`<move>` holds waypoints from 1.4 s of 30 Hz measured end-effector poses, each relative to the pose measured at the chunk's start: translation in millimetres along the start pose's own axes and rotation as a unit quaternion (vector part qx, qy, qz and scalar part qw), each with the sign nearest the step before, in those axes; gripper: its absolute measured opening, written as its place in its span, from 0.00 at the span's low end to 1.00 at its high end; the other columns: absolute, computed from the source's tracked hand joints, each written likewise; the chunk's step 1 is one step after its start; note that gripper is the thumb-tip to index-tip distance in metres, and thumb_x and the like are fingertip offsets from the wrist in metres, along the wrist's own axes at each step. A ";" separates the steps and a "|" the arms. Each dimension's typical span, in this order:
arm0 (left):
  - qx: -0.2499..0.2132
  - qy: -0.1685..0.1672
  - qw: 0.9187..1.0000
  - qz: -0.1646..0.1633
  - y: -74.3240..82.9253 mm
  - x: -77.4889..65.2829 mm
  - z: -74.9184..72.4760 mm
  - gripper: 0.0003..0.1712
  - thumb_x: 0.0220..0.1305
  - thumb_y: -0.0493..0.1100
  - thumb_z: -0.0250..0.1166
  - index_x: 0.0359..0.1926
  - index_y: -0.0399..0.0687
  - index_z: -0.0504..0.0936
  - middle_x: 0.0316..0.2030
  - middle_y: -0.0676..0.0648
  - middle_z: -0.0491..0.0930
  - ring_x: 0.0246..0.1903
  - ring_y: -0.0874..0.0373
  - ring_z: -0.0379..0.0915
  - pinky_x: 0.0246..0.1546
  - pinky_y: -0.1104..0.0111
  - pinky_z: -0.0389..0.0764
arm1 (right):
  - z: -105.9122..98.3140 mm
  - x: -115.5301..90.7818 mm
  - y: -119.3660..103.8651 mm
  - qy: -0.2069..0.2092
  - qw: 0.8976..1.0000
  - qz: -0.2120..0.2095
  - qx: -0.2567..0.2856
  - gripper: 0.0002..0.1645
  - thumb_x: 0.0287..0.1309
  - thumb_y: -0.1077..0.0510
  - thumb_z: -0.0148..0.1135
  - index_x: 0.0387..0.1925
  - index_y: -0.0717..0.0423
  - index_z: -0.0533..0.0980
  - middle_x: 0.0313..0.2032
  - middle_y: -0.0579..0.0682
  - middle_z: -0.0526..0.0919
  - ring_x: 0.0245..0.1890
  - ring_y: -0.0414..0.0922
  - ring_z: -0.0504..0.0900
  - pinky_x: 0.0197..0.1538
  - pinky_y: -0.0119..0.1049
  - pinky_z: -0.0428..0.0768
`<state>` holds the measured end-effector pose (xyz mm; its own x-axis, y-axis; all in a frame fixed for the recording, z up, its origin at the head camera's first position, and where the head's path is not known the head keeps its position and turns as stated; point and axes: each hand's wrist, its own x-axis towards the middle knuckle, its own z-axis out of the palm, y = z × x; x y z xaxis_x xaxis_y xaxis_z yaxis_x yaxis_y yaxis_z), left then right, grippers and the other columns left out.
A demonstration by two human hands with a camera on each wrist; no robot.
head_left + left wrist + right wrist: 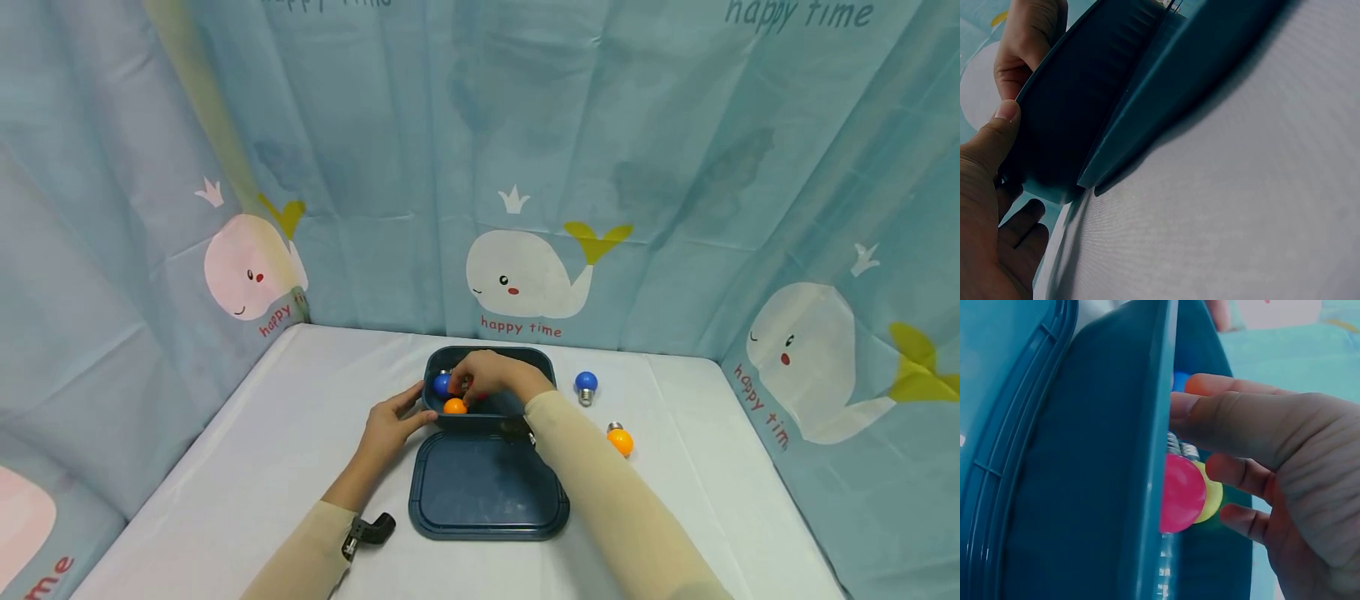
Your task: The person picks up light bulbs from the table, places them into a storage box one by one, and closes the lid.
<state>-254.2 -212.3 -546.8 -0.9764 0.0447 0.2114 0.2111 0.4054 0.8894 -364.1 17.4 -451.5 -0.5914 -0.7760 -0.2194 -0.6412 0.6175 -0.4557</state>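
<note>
A dark blue plastic box (pixel 491 422) sits on the table, with several round coloured light bulbs inside. My left hand (pixel 387 425) holds its left side, thumb at the front corner of the rim and fingers along the outer wall. My right hand (pixel 487 372) reaches down into the box, fingers bent. Beside its fingertips are a blue bulb (pixel 442 384) and an orange bulb (pixel 454 406). In the right wrist view, a pink-red bulb (pixel 1183 494) and a yellow bulb (pixel 1212 495) lie below the thumb. The box wall hides the thumb and index fingertips; I cannot tell whether they pinch a bulb.
The dark blue lid (pixel 487 487) lies flat in front of the box, the right forearm passing over its right corner. To the right, another blue bulb (pixel 586 382) and another orange bulb (pixel 621 442) lie on the white tablecloth (pixel 690 450). A whale-print curtain (pixel 390 250) stands behind.
</note>
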 end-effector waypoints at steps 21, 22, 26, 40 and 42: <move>-0.001 0.006 1.000 -0.003 -2.6 2.0 2.6 0.39 0.61 0.52 0.76 0.72 0.57 0.74 0.69 0.48 0.74 0.69 0.47 0.70 0.67 0.51 0.74 | -15.4 -48.2 -9.6 0.122 0.992 -0.034 0.017 0.18 0.65 0.55 0.70 0.56 0.44 0.84 0.57 0.41 0.85 0.60 0.50 0.76 0.64 0.47 0.77; 0.000 0.006 1.000 -0.004 -2.3 1.7 2.8 0.39 0.61 0.52 0.76 0.72 0.57 0.74 0.69 0.48 0.74 0.69 0.47 0.70 0.66 0.51 0.74 | -14.9 -51.6 -10.5 0.130 0.991 -0.033 0.015 0.18 0.65 0.55 0.70 0.56 0.44 0.84 0.57 0.41 0.85 0.60 0.49 0.77 0.63 0.46 0.77; 0.000 0.008 1.000 -0.014 -0.7 0.4 3.5 0.39 0.60 0.53 0.76 0.72 0.58 0.74 0.69 0.48 0.74 0.69 0.46 0.71 0.65 0.52 0.75 | -10.9 -65.8 -13.7 0.172 0.984 -0.025 0.042 0.18 0.64 0.55 0.70 0.56 0.46 0.84 0.56 0.43 0.85 0.57 0.47 0.78 0.63 0.49 0.79; 0.002 0.016 1.000 -0.020 -1.3 -0.4 5.7 0.40 0.59 0.54 0.77 0.72 0.59 0.75 0.69 0.49 0.74 0.68 0.46 0.71 0.64 0.52 0.77 | 15.6 -117.8 -16.1 0.285 0.954 0.017 0.094 0.20 0.61 0.54 0.74 0.55 0.48 0.85 0.52 0.41 0.85 0.54 0.47 0.78 0.59 0.48 0.81; 0.000 0.014 1.000 -0.019 -1.2 -0.1 6.0 0.39 0.60 0.53 0.77 0.72 0.59 0.75 0.69 0.49 0.74 0.68 0.46 0.71 0.64 0.52 0.76 | 19.7 -126.9 -14.7 0.295 0.950 0.018 0.101 0.20 0.61 0.54 0.74 0.55 0.45 0.85 0.52 0.39 0.84 0.54 0.44 0.77 0.59 0.48 0.81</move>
<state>-254.7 -207.3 -550.3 -0.9819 0.0038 0.1894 0.1747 0.4056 0.8972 -270.0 104.3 -433.9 -0.8207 -0.5108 0.2559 -0.5433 0.5593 -0.6261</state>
